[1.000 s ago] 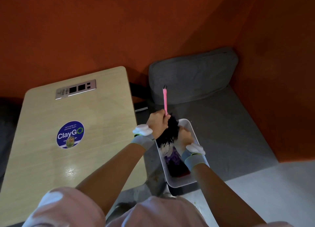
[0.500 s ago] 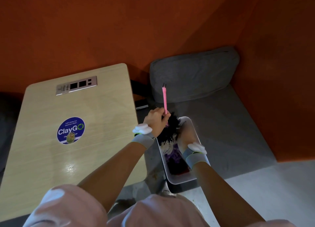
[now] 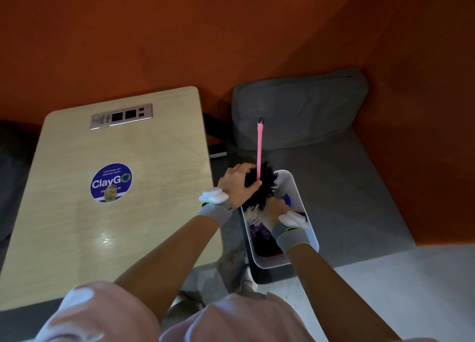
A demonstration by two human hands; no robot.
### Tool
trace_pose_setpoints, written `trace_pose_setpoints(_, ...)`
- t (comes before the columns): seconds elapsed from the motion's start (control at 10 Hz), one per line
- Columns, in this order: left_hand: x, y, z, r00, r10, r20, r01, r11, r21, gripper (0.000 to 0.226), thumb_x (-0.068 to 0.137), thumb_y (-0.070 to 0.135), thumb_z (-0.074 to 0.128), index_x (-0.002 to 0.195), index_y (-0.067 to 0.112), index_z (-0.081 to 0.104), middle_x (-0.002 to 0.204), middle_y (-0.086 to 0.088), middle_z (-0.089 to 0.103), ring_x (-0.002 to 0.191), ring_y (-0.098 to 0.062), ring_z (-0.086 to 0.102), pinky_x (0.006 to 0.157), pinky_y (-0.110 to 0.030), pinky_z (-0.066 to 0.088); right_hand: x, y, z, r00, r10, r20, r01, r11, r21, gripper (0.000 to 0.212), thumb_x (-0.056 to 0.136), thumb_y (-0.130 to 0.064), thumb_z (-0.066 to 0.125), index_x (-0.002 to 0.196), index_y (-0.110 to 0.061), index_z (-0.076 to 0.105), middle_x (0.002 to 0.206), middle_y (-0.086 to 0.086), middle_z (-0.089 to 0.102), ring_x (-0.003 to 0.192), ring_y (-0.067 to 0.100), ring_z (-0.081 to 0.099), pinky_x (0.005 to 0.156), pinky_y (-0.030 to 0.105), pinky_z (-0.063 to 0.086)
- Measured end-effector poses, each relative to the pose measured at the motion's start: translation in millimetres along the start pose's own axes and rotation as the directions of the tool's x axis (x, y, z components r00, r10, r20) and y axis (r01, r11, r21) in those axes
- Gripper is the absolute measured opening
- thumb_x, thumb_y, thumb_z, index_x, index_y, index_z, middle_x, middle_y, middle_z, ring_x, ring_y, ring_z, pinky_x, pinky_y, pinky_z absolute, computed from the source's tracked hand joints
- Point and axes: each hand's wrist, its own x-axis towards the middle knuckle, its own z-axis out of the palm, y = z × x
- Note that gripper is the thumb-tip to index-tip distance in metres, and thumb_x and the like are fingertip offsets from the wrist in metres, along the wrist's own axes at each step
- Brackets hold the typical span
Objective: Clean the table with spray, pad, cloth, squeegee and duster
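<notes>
Pink duster still held by left hand, right hand in bin

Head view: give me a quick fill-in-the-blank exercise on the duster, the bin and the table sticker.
1. The duster has a ____ handle.
2. The left hand grips it at the ____ bin.
3. The round sticker on the table reads ____.

Missing words: pink; white; ClayGo.
</notes>
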Motion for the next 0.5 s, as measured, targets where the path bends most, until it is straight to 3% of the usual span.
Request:
trace_pose_setpoints(0.1,-7,-2,-3,1.000,-0.012,-0.012,0.012,1.000,-0.019,0.050,0.086,0.042,0.062,0.132,0.024,0.049,0.123,0.000,0.058,0.116,-0.024,0.050,0.098,-0.043,0.043,-6,-4,1,0.997,-0.035,-0.063,0.033,0.999,-0.030,0.032,0.094,-0.034,0.044,0.110,-0.014,0.064,0.117,0.012,0.064,0.105,0.035,0.063,0.088,0.042,0.051)
trace_pose_setpoints(0.3,-21,-13,-16,0.998,-0.007,-0.065,0.003,0.998,-0.058,0.048,0.086,0.038,0.063,0.130,0.023,0.051,0.122,0.000,0.059,0.115,-0.023,0.051,0.095,-0.038,0.045,-20,-16,3,0.982,-0.080,-0.173,0.072,0.996,-0.053,0.030,0.095,-0.031,0.049,0.106,-0.008,0.064,0.112,0.016,0.066,0.102,0.039,0.063,0.080,0.038,0.051)
trace_pose_setpoints(0.5,-45,-48,-48,0.988,0.005,-0.156,-0.016,0.997,-0.074,0.045,0.088,0.037,0.062,0.129,0.023,0.053,0.122,0.001,0.059,0.116,-0.022,0.050,0.096,-0.036,0.044,-43,-52,23,0.957,-0.144,-0.253,0.140,0.990,-0.035,0.048,0.098,-0.051,0.038,0.099,-0.011,0.064,0.102,0.016,0.068,0.095,0.038,0.064,0.082,0.042,0.053)
